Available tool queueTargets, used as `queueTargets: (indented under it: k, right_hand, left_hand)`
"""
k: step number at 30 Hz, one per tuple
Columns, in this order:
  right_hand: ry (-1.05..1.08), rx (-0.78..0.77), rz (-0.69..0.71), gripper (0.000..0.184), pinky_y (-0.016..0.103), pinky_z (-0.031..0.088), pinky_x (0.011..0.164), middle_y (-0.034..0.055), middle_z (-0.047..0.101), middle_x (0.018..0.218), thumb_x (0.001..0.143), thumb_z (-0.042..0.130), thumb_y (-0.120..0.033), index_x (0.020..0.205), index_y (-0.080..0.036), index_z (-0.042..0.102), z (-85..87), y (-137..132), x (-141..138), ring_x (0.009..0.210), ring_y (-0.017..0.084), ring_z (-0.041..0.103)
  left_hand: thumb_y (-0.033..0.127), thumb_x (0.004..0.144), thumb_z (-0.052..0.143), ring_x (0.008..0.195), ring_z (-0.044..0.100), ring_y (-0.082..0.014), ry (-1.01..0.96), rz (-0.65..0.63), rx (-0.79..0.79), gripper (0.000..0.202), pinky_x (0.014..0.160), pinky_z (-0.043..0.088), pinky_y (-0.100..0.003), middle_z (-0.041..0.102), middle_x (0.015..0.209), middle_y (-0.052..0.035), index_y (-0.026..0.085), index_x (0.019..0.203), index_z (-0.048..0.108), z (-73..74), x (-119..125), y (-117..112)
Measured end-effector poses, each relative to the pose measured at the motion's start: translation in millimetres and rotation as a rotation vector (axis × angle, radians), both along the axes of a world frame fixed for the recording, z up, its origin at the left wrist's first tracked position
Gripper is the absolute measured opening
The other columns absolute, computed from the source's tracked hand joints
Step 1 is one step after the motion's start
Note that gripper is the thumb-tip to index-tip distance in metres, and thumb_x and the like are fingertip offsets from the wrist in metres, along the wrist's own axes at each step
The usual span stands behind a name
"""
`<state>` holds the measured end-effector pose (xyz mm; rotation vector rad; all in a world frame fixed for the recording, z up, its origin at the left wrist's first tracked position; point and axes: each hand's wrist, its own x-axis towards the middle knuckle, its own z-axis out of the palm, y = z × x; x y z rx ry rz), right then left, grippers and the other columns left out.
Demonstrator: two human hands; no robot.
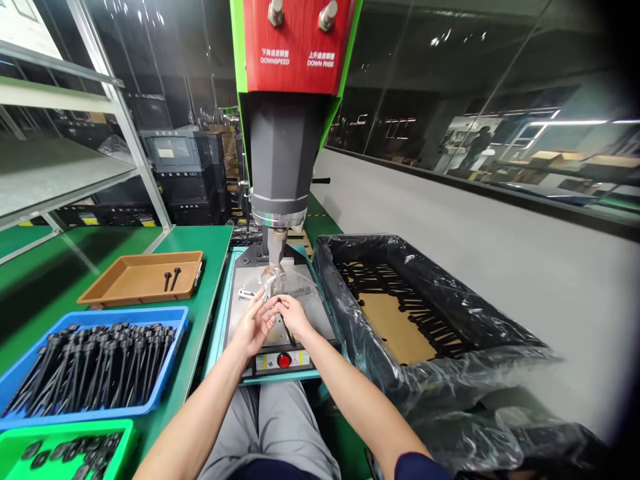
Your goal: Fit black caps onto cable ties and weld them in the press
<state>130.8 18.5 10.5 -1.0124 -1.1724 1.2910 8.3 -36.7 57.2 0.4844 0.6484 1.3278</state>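
My left hand (256, 325) is in front of the metal fixture (273, 283), palm turned up and fingers stretched out. Beside it my right hand (294, 316) has its fingers pinched together, near the left fingertips. A thin black rod-like part (289, 331) slants down from the right fingers over the machine's metal base plate (313, 313). Its upper end is hidden by the fingers. Just above the fixture stands the metal horn (276, 245) of a press-like machine with a red head (297, 47). A red button (284, 361) sits at the base's front, below my hands.
On the left, a brown tray (145, 261) holds two black parts. A blue bin (170, 373) is full of long black parts, and a green bin (127, 440) holds small black pieces. Rightward, a plastic-lined box (345, 293) contains black parts around cardboard (395, 327).
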Motion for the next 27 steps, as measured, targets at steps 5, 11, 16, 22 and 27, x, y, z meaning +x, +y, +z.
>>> queueTargets:
  k: [5, 11, 16, 22, 27]
  right_hand:
    - [0.0, -0.017, -0.01, 0.024, 0.03, 0.05, 0.059, 0.003, 0.067, 0.077, 0.066, 0.065, -0.034, 0.084, -0.018, 0.063, -6.3, 24.9, -11.3, 0.069, 0.02, 0.061]
    - [-0.052, 0.061, -0.204, 0.032, 0.033, 0.051, 0.068, 0.0067, 0.065, 0.087, 0.073, 0.059, -0.04, 0.096, -0.017, 0.058, -11.6, 38.0, -12.7, 0.079, 0.022, 0.061]
    - [-0.14, 0.2, -0.361, 0.033, 0.038, 0.041, 0.096, 0.0111, 0.059, 0.117, 0.078, 0.056, -0.035, 0.107, -0.018, 0.056, -2.2, 42.5, 0.4, 0.105, 0.023, 0.055]
    - [-0.194, 0.293, -0.282, 0.03, 0.039, 0.04, 0.099, 0.0089, 0.058, 0.126, 0.075, 0.059, -0.03, 0.103, -0.02, 0.063, 5.2, 58.6, 3.8, 0.117, 0.025, 0.05]
    - [-0.168, 0.316, -0.265, 0.028, 0.039, 0.037, 0.102, 0.0073, 0.06, 0.125, 0.076, 0.059, -0.029, 0.102, -0.022, 0.066, 7.9, 66.8, -4.3, 0.116, 0.023, 0.052]
  left_hand:
    - [0.026, 0.086, 0.058, 0.078, 0.068, -0.0135, -0.206, -0.009, -0.002, 0.056, 0.065, 0.056, -0.024, 0.064, 0.113, -0.0115, 0.028, 0.137, 0.037, 2.6, 5.5, 19.2]
    - [0.02, 0.086, 0.057, 0.078, 0.068, -0.0139, -0.205, 0.08, -0.059, 0.048, 0.062, 0.056, -0.02, 0.064, 0.108, -0.0108, 0.025, 0.132, 0.043, 1.6, 8.5, 36.3]
    - [0.017, 0.08, 0.064, 0.074, 0.067, -0.0109, -0.132, 0.221, -0.06, 0.03, 0.055, 0.052, -0.016, 0.063, 0.113, -0.0079, 0.018, 0.11, 0.058, -6.2, 9.0, 43.6]
    - [0.02, 0.074, 0.072, 0.082, 0.067, -0.0113, 0.101, 0.258, 0.149, 0.038, 0.058, 0.051, -0.018, 0.044, 0.143, -0.0066, 0.023, 0.111, 0.062, -6.8, 8.4, 39.3]
    - [0.02, 0.074, 0.072, 0.085, 0.068, -0.0125, 0.141, 0.2, 0.222, 0.042, 0.061, 0.052, -0.019, 0.037, 0.148, -0.0073, 0.025, 0.114, 0.063, 3.1, 6.8, 38.7]
